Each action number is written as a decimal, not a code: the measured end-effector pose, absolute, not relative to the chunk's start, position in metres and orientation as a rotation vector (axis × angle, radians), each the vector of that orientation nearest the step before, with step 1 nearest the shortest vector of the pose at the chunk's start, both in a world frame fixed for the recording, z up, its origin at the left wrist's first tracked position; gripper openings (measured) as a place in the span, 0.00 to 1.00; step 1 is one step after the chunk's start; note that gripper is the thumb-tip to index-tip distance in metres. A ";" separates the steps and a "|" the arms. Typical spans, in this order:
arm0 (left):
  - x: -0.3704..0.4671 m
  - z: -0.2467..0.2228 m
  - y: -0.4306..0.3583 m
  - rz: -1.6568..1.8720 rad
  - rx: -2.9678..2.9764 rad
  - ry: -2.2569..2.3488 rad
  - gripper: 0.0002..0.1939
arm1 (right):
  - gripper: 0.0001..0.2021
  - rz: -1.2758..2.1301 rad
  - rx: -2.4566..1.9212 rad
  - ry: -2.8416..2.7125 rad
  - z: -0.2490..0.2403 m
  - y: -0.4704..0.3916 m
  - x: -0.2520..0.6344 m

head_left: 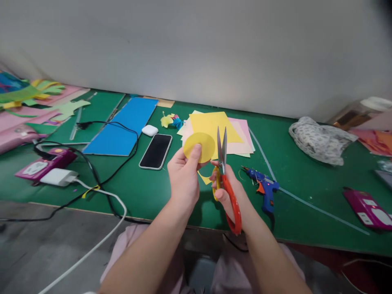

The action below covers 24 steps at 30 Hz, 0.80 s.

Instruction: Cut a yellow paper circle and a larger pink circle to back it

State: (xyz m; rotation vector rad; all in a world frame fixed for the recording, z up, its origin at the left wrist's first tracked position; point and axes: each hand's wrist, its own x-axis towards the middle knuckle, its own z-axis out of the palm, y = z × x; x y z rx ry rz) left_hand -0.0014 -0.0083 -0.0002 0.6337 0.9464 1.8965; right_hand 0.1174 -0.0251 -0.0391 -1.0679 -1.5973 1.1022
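My left hand (185,175) pinches a round yellow paper disc (203,145), thumb on its upper face. To its right, my right hand (229,190) holds a pair of scissors (225,163) with one red handle and one yellow handle. The blades point away from me, slightly parted, just right of the disc without visibly cutting it. A curved yellow paper scrap (204,177) shows between the hands. Behind the disc lies a stack of coloured paper, with a yellow sheet (214,122) on top and a pink sheet (243,126) beneath.
A blue glue gun (265,188) lies right of my hands, with a clear glue stick (324,216) beyond. On the left are a phone (156,152), an earbud case (150,130), a blue board (125,126) and a purple power strip (45,165) with cables. A grey patterned cloth (320,141) sits far right.
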 end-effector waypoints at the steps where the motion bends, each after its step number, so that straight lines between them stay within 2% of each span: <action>1: -0.002 0.001 -0.009 1.898 0.625 0.954 0.08 | 0.46 1.109 -1.080 -1.620 -0.039 -0.027 0.116; 6: -0.003 0.003 -0.011 1.828 0.612 0.954 0.11 | 0.42 1.097 -1.128 -1.657 -0.028 -0.031 0.118; 9: -0.005 0.002 -0.010 1.752 0.700 0.945 0.12 | 0.33 1.122 -1.143 -1.553 -0.021 -0.030 0.121; 11: -0.007 0.001 -0.008 1.682 0.786 0.971 0.17 | 0.26 1.134 -1.143 -1.464 -0.017 -0.027 0.125; 14: -0.011 0.002 -0.007 1.531 0.914 1.025 0.30 | 0.17 1.103 -1.087 -1.346 -0.014 -0.021 0.134; 18: -0.012 0.004 -0.010 1.228 1.097 1.013 0.41 | 0.17 0.989 -0.998 -1.263 -0.014 -0.015 0.144; 21: -0.013 0.005 -0.012 1.024 1.229 1.033 0.42 | 0.19 0.968 -1.042 -1.284 -0.015 -0.014 0.148; 24: -0.012 0.003 -0.011 0.986 1.284 1.043 0.40 | 0.18 0.991 -1.093 -1.284 -0.014 -0.015 0.148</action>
